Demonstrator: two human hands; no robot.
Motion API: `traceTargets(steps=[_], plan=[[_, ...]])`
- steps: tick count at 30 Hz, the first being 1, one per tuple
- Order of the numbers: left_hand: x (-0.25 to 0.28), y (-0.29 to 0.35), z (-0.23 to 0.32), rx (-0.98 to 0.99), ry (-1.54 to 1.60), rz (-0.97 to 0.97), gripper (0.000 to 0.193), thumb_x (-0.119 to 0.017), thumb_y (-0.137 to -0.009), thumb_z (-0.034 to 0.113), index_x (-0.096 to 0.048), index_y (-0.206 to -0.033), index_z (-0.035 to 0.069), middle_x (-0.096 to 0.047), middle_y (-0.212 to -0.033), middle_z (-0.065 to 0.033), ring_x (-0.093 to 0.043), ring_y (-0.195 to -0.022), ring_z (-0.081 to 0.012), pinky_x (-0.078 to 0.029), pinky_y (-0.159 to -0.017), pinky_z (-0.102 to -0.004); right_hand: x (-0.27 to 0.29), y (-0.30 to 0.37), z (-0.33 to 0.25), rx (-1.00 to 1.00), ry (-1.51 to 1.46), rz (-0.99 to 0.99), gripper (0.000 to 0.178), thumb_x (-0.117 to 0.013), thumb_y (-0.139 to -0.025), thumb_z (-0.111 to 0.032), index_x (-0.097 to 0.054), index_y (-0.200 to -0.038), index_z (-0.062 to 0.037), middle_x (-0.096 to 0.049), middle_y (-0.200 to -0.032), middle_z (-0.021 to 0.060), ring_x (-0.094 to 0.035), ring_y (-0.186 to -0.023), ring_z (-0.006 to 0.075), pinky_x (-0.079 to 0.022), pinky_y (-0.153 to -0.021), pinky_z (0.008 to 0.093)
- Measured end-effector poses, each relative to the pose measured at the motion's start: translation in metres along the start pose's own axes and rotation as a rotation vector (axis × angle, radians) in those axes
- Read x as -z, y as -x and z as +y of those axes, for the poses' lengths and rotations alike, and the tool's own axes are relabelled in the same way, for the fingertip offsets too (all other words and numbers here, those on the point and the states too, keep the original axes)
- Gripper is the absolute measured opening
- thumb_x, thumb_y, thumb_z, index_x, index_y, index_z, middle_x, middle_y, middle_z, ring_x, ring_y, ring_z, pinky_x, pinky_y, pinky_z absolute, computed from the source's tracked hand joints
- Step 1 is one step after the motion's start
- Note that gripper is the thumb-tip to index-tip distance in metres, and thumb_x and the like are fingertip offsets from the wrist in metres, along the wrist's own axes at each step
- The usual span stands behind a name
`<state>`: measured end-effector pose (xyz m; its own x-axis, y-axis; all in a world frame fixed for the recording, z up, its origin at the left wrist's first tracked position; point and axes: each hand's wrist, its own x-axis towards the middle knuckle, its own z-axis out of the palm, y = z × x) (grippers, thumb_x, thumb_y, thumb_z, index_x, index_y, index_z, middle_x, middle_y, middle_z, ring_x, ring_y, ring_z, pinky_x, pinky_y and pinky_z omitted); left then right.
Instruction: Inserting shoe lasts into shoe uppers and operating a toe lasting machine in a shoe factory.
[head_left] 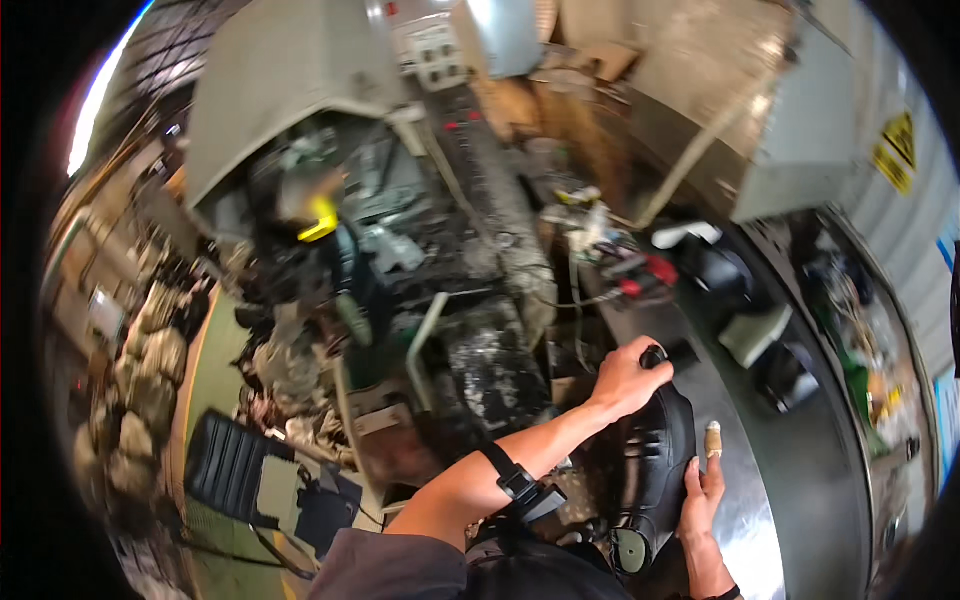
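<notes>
A long black piece that looks like a boot (660,455) lies lengthwise in front of me, with silvery marks along its left side and a round pale end toward my body. My left hand (628,380) reaches across to its far end, fingers wrapped round a short black handle (654,357). A dark, blurred part sticks out to the right of that handle; its kind is unclear. My right hand (703,500) is at the boot's near right side, thumb against it. One finger, with a beige wrapping at its tip, points away from me; the other fingers are hidden.
A metal worktop (740,500) runs along the right beside a dark belt (790,450) carrying black and pale pieces. Ahead stands a dirty machine (490,350) with a bent bar. Another person (320,210) is beyond it at left, near a black chair (228,465).
</notes>
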<state>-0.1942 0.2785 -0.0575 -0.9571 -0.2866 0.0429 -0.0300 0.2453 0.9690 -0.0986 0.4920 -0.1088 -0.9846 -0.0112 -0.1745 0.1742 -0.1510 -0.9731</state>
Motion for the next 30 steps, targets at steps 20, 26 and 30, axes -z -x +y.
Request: traceTargets(steps=[20,26,30], plan=[[0.459,0.142,-0.146,-0.187,-0.229,0.797,0.066,-0.082,-0.074,0.01,-0.055,-0.13,-0.007,-0.07,-0.107,-0.0142,-0.065,-0.095,-0.0159,-0.051,-0.088,-0.0299,-0.344,0.013,0.005,-0.285,-0.43,-0.51,0.04,-0.06,-0.093,-0.002,-0.055,-0.132,-0.0046,-0.065,-0.113,0.0032,-0.062,-0.101,0.0122,-0.053,-0.09,0.0277],[0.462,0.207,-0.206,-0.003,-0.333,0.61,0.067,-0.083,-0.075,0.014,-0.054,-0.132,-0.007,-0.066,-0.118,-0.021,-0.064,-0.108,-0.0216,-0.049,-0.095,-0.0321,-0.363,-0.017,0.044,-0.474,-0.502,-0.523,0.04,-0.059,-0.093,-0.006,-0.055,-0.132,-0.0032,-0.067,-0.113,0.0041,-0.065,-0.1,0.0149,-0.054,-0.09,0.0307],[0.459,0.18,-0.181,0.005,0.12,0.627,0.055,-0.074,-0.087,0.01,-0.052,-0.134,-0.007,-0.061,-0.129,-0.0169,-0.061,-0.115,-0.0229,-0.046,-0.101,-0.0325,-0.379,-0.011,0.055,-0.372,-0.301,-0.578,0.04,-0.047,-0.1,-0.026,-0.053,-0.127,0.0032,-0.064,-0.119,0.0189,-0.068,-0.099,0.0288,-0.057,-0.091,0.0432]])
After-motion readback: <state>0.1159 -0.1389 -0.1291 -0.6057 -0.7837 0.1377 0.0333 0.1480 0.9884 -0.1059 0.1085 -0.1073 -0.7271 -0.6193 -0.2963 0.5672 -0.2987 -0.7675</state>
